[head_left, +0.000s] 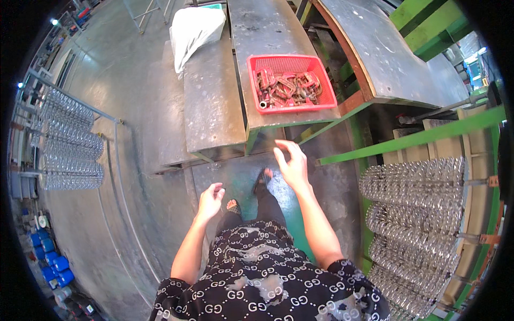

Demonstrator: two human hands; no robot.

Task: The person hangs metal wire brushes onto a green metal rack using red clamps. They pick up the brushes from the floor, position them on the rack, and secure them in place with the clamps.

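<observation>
Facing red basket (289,63) of clamps (286,88) on near end of bench (267,27), with left hand (211,199) and right hand (294,167) both empty and loosely spread, probably best gripping opposite rims evenly, keeping load level against sliding.

Your shirt (262,283), six o'clock: black, pale monogram repeats, dotted linking lines, grey blotches. Short sleeves (174,291) at five and seven, same print. Your trousers (270,206): dark, plain. Open-toed footwear (236,208) near centre, strap seemingly patterned, too small for certainty.
</observation>
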